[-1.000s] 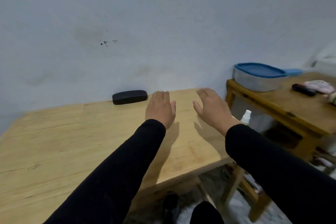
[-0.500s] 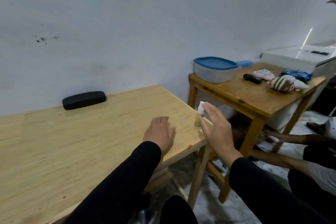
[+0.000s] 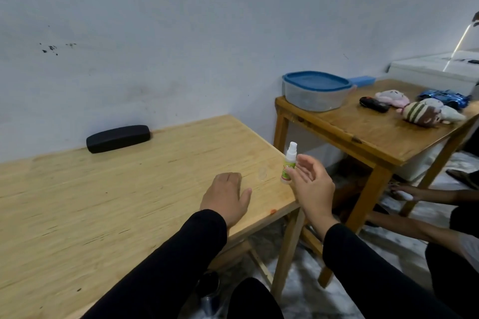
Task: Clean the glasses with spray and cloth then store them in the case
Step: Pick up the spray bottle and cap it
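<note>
Nearest to me I see two black sleeves reaching forward over the light wooden tabletop (image 3: 108, 215). My left hand (image 3: 226, 198) lies palm down and flat on the wood near the right edge, fingers loosely spread, its grip wide and holding nothing. My right hand (image 3: 309, 184) hangs just off the tabletop's right edge, palm turned inward, fingers open and slightly curled, grip wide too; its fingertips are just beside the one spray bottle (image 3: 289, 164), but I cannot tell whether they touch it. That bottle stands upright at the very edge of the tabletop, small and white with a white nozzle and a green and red label; the print on it is too small for me to read. Farther back, against the wall (image 3: 207, 33), lies one black glasses case (image 3: 118, 138), shut, well apart from both hands. I see no writing on it. To the right stands a second, darker wooden table (image 3: 368, 134) carrying one clear container with a blue lid (image 3: 316, 91), one black oblong object (image 3: 374, 104), two plush toys (image 3: 425, 112) and one blue toy car (image 3: 444, 98). Low at the right, under that table, another person's hand (image 3: 404, 193) rests near the floor.
</note>
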`<state>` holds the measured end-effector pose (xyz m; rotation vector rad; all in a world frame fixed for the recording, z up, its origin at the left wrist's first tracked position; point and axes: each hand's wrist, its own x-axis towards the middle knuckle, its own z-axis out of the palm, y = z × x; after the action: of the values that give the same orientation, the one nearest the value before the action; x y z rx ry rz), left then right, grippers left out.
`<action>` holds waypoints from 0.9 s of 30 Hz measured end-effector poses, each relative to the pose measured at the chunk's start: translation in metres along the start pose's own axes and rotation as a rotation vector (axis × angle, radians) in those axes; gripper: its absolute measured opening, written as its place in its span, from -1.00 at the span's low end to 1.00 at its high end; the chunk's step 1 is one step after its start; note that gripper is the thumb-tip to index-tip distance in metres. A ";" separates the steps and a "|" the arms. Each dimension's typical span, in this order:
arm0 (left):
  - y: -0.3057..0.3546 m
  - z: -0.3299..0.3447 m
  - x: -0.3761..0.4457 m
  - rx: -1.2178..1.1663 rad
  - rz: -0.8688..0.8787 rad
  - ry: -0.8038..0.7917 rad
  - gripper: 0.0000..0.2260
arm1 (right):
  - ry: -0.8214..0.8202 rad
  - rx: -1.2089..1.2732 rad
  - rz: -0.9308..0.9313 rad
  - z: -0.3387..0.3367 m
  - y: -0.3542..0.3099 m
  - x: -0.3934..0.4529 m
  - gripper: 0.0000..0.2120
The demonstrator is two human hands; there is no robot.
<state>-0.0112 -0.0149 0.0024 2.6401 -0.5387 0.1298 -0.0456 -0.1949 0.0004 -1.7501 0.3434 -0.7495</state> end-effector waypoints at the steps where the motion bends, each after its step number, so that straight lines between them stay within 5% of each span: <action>1: 0.000 0.000 0.001 0.007 0.000 -0.001 -0.59 | -0.007 0.021 0.007 0.001 0.000 0.002 -0.59; 7: 0.005 0.002 0.010 -0.011 -0.015 0.014 -0.61 | -0.032 0.017 -0.017 0.002 0.000 0.007 -0.61; 14: 0.026 0.010 0.032 -0.309 -0.096 0.049 -0.58 | -0.059 0.037 -0.011 0.001 0.005 0.009 -0.62; 23: 0.040 0.014 0.049 -0.573 -0.183 0.114 -0.81 | -0.113 0.050 0.004 -0.003 0.008 0.014 -0.62; 27: 0.052 -0.008 0.056 -0.712 -0.018 0.234 -0.79 | -0.132 0.073 0.007 -0.005 0.009 0.016 -0.63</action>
<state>0.0196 -0.0738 0.0400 1.9050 -0.3865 0.1957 -0.0357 -0.2104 -0.0021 -1.7188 0.2298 -0.6296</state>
